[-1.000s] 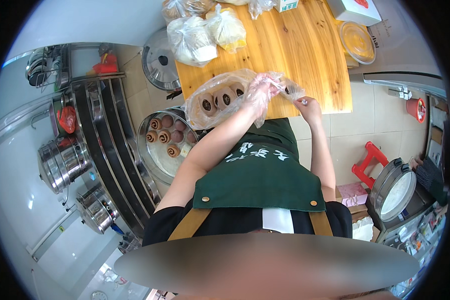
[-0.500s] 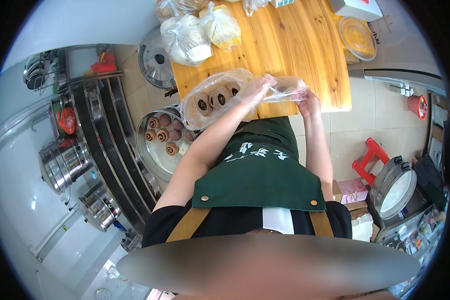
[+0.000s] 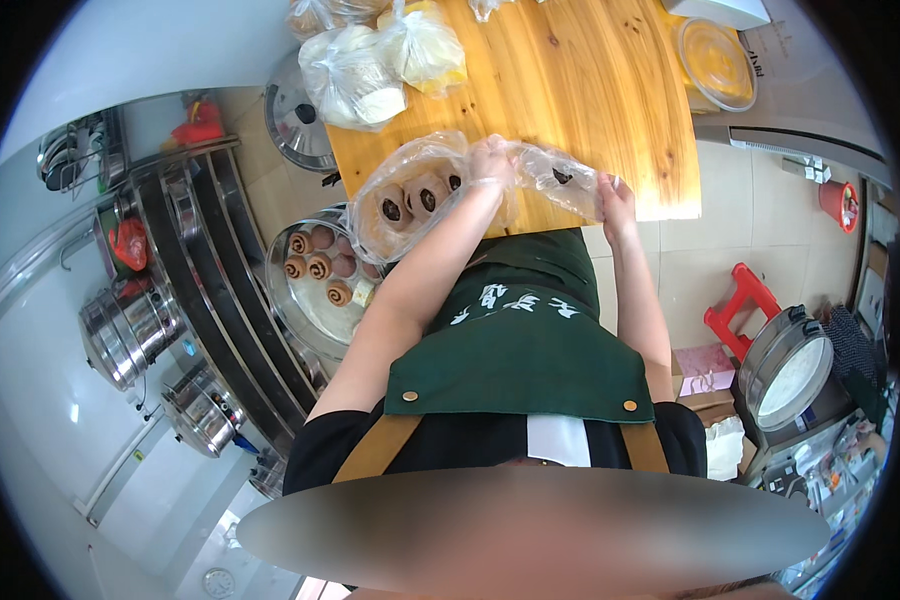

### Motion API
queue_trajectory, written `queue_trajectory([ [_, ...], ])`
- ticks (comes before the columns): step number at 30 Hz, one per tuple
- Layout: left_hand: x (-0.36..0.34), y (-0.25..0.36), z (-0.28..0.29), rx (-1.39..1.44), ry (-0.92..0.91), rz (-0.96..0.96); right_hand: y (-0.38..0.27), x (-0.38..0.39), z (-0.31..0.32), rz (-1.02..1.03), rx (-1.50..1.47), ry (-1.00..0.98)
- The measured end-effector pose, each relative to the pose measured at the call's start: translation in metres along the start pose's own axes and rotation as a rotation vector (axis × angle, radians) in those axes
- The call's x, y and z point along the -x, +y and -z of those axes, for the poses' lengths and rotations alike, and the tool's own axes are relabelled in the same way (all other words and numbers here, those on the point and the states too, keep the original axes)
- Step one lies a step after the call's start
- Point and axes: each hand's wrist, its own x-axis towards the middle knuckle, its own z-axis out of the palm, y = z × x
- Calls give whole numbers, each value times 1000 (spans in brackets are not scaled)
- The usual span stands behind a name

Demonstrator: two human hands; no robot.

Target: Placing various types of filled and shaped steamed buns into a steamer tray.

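Both bare forearms stretch forward from the body, elbows bent and held near the torso. The left hand [image 3: 490,165] is raised at the end of a long, angled forearm, fingers curled and closed in a thin clear covering, palm turned down. The right hand [image 3: 615,195] sits just beside it, a little lower, fingers pinched together, wrist straight, forearm running almost vertically up from the elbow.
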Motion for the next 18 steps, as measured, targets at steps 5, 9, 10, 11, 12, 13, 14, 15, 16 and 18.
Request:
queue_trajectory([
  [5,5,29,-14,540,-13,628,10,3,7,505,870,63],
  [9,-2,20,-6,588,-281,670,2,1,3,58,364,190],
  [10,3,32,-8,487,-244,700,4,-2,7,55,360,194],
  [11,3,35,-3,482,-247,702,4,-7,11,20,144,149],
  [12,2,38,7,94,-578,334,6,-11,15,-14,-71,103],
  [13,2,40,14,-301,-868,-56,5,-11,9,-16,-74,100],
  [14,7,39,14,-303,-866,-55,0,-11,-1,-78,-188,110],
  [15,14,38,13,-524,-784,-169,-3,-11,-8,-141,-302,120],
  [16,18,39,10,-740,-700,-289,2,-18,0,-136,-305,123],
  [18,5,40,5,-780,-759,-127,18,-31,24,-128,-675,-402],
])
